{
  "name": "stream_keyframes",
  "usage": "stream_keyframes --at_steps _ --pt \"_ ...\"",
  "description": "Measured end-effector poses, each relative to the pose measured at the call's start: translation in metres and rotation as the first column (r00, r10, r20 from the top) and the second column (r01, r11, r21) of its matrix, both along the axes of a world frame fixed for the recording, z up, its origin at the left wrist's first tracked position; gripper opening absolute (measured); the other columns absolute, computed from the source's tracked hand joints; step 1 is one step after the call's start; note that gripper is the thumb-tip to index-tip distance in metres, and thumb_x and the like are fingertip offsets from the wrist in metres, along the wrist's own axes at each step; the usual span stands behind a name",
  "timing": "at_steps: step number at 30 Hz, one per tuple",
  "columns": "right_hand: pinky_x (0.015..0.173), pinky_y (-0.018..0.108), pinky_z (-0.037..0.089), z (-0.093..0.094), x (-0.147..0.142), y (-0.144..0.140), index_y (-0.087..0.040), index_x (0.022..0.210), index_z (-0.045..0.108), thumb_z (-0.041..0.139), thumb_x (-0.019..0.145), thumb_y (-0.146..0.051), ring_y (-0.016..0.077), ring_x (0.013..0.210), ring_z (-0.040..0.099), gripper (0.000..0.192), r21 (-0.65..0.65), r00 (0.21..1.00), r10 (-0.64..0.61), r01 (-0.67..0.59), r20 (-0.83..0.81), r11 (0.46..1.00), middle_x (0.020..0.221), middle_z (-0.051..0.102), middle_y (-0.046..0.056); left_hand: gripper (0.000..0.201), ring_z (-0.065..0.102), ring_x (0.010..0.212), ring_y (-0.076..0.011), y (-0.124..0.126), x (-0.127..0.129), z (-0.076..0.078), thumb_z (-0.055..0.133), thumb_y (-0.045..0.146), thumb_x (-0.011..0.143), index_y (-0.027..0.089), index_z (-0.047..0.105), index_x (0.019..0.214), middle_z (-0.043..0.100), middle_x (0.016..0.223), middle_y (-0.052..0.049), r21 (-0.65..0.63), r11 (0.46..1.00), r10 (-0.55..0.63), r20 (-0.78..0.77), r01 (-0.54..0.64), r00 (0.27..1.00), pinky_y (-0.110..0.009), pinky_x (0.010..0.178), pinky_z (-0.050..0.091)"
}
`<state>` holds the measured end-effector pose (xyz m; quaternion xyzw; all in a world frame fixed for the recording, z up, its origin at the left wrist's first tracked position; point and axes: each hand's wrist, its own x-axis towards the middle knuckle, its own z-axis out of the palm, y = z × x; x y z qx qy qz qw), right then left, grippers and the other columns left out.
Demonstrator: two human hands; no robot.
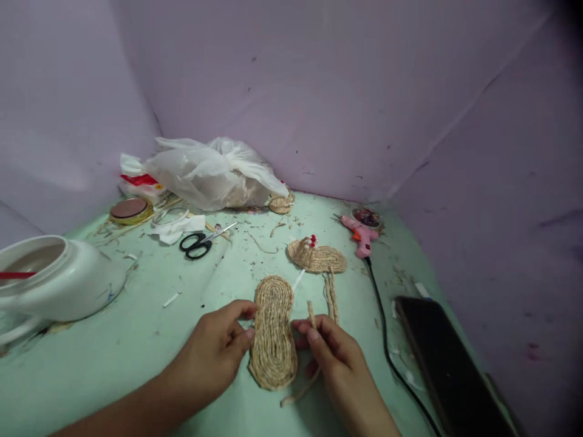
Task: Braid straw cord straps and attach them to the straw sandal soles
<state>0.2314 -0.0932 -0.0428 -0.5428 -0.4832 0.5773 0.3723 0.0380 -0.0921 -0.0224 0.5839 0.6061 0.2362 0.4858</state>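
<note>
A flat, sole-shaped piece of coiled jute rope (273, 331) lies on the pale green table (136, 346). My left hand (214, 355) pinches its left edge with thumb and fingers. My right hand (330, 352) touches the right edge and pinches a short braided jute strip (311, 314) that stands up between its fingers. Loose jute cord (300, 393) trails under that hand. A second jute sole (316, 257) with a strap and red beads lies just beyond, with two braided strips (331, 296) beside it.
Black scissors (200, 243) lie at the middle left. A pink glue gun (359, 232) sits at the back right, its black cable (387, 346) running toward me. A dark phone (449, 364) lies right. A white jar (59, 279) lies left; a plastic bag (214, 173) is behind.
</note>
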Motion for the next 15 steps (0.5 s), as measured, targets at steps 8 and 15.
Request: stream_keyframes --at_steps 8,15 --pt "0.039 0.021 0.041 0.014 -0.005 0.002 -0.015 0.071 0.059 0.059 0.068 -0.042 0.0184 0.065 0.058 0.027 -0.072 0.998 -0.064 0.063 -0.015 0.995 0.073 0.062 0.007 0.023 0.053 0.059 -0.0147 -0.001 -0.004 0.007 0.042 0.029 0.081 0.017 0.056 0.095 0.057 0.065 0.000 0.223 0.974 0.014 -0.277 0.050 0.961 -0.025 0.058 0.040" --pt "0.032 0.017 0.031 0.017 -0.005 0.002 -0.016 0.070 0.055 0.057 0.071 -0.039 0.0061 0.036 0.041 0.024 -0.045 0.993 -0.111 0.109 -0.038 0.993 0.063 0.060 0.000 0.027 0.060 0.068 -0.0215 0.005 -0.012 0.001 0.033 0.021 0.085 0.018 0.059 0.079 0.059 0.081 -0.006 0.224 0.867 -0.123 -0.769 0.445 0.627 -0.032 0.057 0.042"
